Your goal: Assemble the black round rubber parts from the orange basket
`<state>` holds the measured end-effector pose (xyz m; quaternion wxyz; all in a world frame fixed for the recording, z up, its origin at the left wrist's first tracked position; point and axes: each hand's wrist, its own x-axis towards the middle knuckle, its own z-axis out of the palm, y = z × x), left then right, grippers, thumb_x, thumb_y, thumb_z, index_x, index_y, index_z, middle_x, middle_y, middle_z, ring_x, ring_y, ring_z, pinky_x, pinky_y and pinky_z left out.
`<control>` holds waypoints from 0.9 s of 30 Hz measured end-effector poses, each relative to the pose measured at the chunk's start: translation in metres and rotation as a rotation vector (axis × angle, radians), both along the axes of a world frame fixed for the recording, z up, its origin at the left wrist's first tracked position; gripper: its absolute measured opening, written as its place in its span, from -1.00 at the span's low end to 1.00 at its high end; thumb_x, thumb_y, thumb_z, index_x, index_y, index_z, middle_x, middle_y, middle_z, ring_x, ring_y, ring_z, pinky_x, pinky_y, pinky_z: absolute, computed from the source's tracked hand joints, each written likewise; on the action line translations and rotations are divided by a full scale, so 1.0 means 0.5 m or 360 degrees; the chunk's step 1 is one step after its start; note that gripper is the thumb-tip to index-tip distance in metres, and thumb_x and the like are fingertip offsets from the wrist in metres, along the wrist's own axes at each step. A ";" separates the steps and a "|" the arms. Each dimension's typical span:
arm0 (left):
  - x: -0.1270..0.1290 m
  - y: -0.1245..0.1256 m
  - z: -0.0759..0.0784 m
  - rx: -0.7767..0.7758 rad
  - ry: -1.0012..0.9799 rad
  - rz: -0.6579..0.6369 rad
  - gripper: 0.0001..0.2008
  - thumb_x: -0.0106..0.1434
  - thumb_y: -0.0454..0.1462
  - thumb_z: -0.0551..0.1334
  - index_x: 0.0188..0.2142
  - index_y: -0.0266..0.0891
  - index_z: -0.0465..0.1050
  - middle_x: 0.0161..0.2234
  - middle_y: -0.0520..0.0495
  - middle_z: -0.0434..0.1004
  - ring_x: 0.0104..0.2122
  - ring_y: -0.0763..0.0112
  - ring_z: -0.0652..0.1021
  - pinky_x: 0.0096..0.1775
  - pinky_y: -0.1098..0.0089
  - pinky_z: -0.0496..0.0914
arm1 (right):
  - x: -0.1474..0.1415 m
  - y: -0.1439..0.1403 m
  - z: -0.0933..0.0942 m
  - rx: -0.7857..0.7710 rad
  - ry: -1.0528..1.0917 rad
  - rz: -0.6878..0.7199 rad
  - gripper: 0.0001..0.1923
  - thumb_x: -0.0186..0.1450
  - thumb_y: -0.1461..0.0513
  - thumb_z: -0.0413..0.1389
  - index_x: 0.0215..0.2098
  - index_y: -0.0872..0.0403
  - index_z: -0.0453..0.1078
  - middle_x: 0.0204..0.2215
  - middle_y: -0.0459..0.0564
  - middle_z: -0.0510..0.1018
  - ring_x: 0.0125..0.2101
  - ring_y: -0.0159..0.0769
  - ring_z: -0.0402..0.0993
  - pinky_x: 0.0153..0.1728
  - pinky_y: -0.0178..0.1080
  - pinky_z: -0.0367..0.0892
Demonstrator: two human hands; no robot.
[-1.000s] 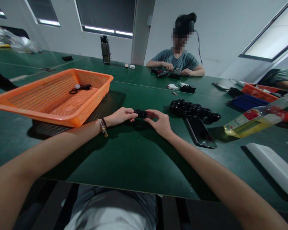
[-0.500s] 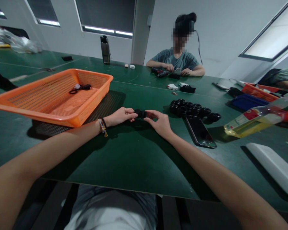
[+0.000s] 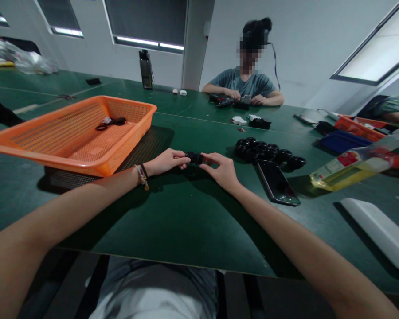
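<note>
A small black cylindrical part (image 3: 194,158) is held level between my two hands, just above the green table (image 3: 199,230). My left hand (image 3: 169,161) pinches its left end between thumb and fingers. On the right end, the thumb and fingertips of my right hand (image 3: 222,170) close around it. Its exact kind is too small and dark to make out. To the right of my right hand lies a cluster of several round, glossy black parts (image 3: 269,152), with a dark phone (image 3: 277,182) right in front of them.
An orange perforated basket (image 3: 109,155) with a black cable (image 3: 111,123) inside stands at left. On the right are a bottle of yellow liquid (image 3: 349,164) and a white block-like object (image 3: 379,230). Across the table sits a person (image 3: 246,84); a dark water bottle (image 3: 146,71) stands farther back.
Both hands stay in almost the same place, still gripping the black part, which looks slightly turned. Nothing else has visibly moved.
</note>
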<state>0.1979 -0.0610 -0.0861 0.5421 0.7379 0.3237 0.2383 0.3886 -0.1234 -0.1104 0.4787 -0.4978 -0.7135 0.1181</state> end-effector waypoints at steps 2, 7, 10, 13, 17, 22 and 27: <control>0.000 -0.001 0.000 -0.0072 -0.0018 0.0013 -0.88 0.10 -0.33 0.20 -0.50 -0.37 0.41 -0.59 0.08 0.41 -0.56 0.61 0.39 -0.36 0.52 0.29 | -0.002 0.000 0.000 -0.0014 0.0025 -0.0004 -0.74 0.07 0.25 0.19 -0.23 0.06 0.48 -0.39 -0.04 0.57 -0.41 -0.32 0.47 -0.31 -0.20 0.41; -0.003 0.000 -0.003 -0.0165 -0.0064 0.0024 -0.90 0.10 -0.34 0.21 -0.45 -0.38 0.44 -0.57 0.06 0.46 -0.55 0.61 0.41 -0.36 0.51 0.30 | -0.005 -0.001 0.000 -0.0060 0.0131 0.0014 -0.68 0.06 0.26 0.19 -0.17 0.04 0.44 -0.39 -0.07 0.57 -0.42 -0.33 0.48 -0.29 -0.21 0.42; -0.004 0.001 -0.004 -0.0139 -0.0057 0.0019 -0.89 0.09 -0.33 0.22 -0.46 -0.38 0.45 -0.58 0.06 0.46 -0.56 0.61 0.41 -0.37 0.51 0.31 | -0.005 -0.001 0.001 -0.0074 0.0113 0.0022 -0.73 0.06 0.26 0.19 -0.23 0.04 0.46 -0.41 -0.07 0.58 -0.42 -0.33 0.49 -0.28 -0.20 0.43; -0.004 0.000 -0.002 -0.0106 -0.0032 0.0008 -0.89 0.09 -0.33 0.22 -0.47 -0.39 0.46 -0.59 0.06 0.46 -0.56 0.61 0.41 -0.38 0.52 0.31 | -0.004 -0.001 0.003 -0.0095 0.0091 0.0010 -0.74 0.06 0.26 0.19 -0.24 0.05 0.47 -0.42 -0.07 0.58 -0.43 -0.33 0.49 -0.29 -0.20 0.43; -0.003 -0.001 0.000 -0.0074 -0.0002 0.0014 -0.89 0.10 -0.33 0.21 -0.49 -0.38 0.45 -0.59 0.06 0.46 -0.56 0.61 0.41 -0.38 0.53 0.31 | -0.003 -0.001 0.003 -0.0098 0.0087 0.0001 -0.73 0.07 0.26 0.19 -0.23 0.06 0.48 -0.42 -0.06 0.58 -0.43 -0.32 0.49 -0.29 -0.19 0.43; -0.003 0.001 -0.001 -0.0023 0.0007 -0.0007 -0.86 0.10 -0.31 0.21 -0.51 -0.37 0.44 -0.60 0.07 0.44 -0.56 0.60 0.41 -0.37 0.52 0.33 | -0.002 0.002 -0.002 -0.0106 0.0092 -0.0005 -0.73 0.08 0.24 0.18 -0.22 0.05 0.49 -0.40 -0.06 0.59 -0.42 -0.32 0.50 -0.26 -0.18 0.44; -0.004 0.004 -0.006 0.0002 0.0015 -0.0018 -0.86 0.10 -0.30 0.21 -0.50 -0.37 0.44 -0.59 0.07 0.43 -0.55 0.60 0.41 -0.36 0.51 0.33 | 0.001 0.005 -0.005 -0.0110 0.0088 -0.0013 -0.72 0.09 0.22 0.17 -0.20 0.02 0.49 -0.40 -0.05 0.60 -0.41 -0.31 0.50 -0.28 -0.18 0.44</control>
